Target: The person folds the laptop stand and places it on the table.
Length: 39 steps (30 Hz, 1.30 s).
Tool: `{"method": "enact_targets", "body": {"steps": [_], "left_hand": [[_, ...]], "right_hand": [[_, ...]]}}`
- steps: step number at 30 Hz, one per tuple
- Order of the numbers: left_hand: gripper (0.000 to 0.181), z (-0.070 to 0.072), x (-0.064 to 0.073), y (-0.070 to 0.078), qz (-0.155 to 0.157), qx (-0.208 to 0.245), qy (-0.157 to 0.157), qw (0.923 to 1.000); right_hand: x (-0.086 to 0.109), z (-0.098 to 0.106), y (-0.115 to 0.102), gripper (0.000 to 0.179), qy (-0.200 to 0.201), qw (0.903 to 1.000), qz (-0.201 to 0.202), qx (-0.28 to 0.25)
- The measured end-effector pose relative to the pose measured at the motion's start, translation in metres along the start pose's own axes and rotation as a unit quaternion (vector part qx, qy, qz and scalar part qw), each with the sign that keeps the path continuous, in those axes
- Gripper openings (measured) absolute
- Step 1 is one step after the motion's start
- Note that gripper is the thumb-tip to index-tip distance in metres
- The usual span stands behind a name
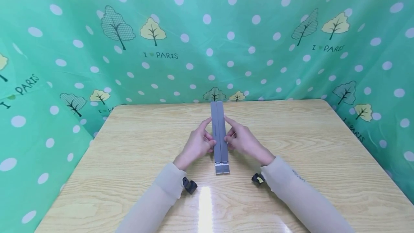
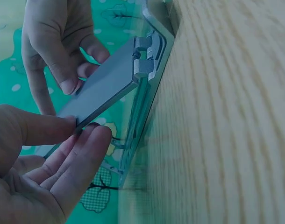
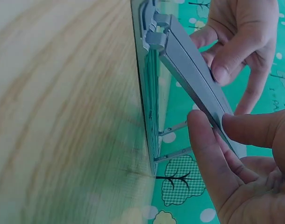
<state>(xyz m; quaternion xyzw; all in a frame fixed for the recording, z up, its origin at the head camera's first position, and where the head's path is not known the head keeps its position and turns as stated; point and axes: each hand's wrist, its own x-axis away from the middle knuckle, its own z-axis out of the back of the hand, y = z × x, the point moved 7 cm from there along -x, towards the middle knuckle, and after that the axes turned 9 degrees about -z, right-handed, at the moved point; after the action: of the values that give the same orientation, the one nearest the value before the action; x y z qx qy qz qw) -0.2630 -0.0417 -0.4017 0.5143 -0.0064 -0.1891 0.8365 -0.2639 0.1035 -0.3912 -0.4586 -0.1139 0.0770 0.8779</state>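
Head view: materials first?

— A pale wood-grain tabletop (image 1: 136, 146), streaked lengthwise, with a bright patch of glare near me. Behind it hangs a green cloth (image 1: 181, 71), softly creased, with whitish dots, checked and yellow trees, and a yellow band along the top. My light sleeves (image 1: 155, 190) are plain-woven as far as I can see; a black device (image 1: 190, 185) sits at each wrist.

— And the object?

— A folding laptop stand (image 1: 216, 128), matt grey and metallic, standing on the middle of the tabletop, its length running away from me. From above it shows two long narrow bars, side by side with a thin seam. The wrist views show more: the upper bars (image 2: 105, 79) slope up off the base (image 3: 141, 60), joined by rounded knuckle hinges (image 3: 159, 39) at the end nearest me. Two slim struts (image 3: 175, 154) span the wedge farther out.

— State of your hands?

— Clamped on the stand, both. My left hand (image 1: 200, 139) pinches the left bar's outer edge, thumb above, fingers below; my right hand (image 1: 242, 139) mirrors it on the right bar.

— Any writing?

— "I PARIS" on the cloth, repeated, with a small green heart after the "I". Small lettering on the left bar and dark print on my right sleeve: both illegible.
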Motion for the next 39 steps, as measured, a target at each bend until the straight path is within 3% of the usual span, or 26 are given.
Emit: {"method": "enact_targets", "body": {"steps": [5,21,26,39], "left_hand": [[0.091,0.003,-0.001,0.001,-0.004,-0.026,-0.007,0.9996],[0.092,0.003,-0.001,0.001,-0.009,-0.038,-0.021,0.9990],[0.091,0.005,-0.003,0.002,-0.030,-0.057,-0.030,0.9975],[0.089,0.006,-0.009,0.002,-0.045,-0.051,-0.064,0.9957]], "right_hand": [[-0.005,0.001,0.004,0.081,0.003,0.9999,-0.001,-0.014],[-0.003,-0.002,0.007,0.083,0.022,0.9982,-0.020,-0.052],[-0.002,-0.004,0.009,0.084,0.028,0.9969,-0.028,-0.068],[0.001,-0.004,0.013,0.089,0.048,0.9926,-0.060,-0.095]]}}
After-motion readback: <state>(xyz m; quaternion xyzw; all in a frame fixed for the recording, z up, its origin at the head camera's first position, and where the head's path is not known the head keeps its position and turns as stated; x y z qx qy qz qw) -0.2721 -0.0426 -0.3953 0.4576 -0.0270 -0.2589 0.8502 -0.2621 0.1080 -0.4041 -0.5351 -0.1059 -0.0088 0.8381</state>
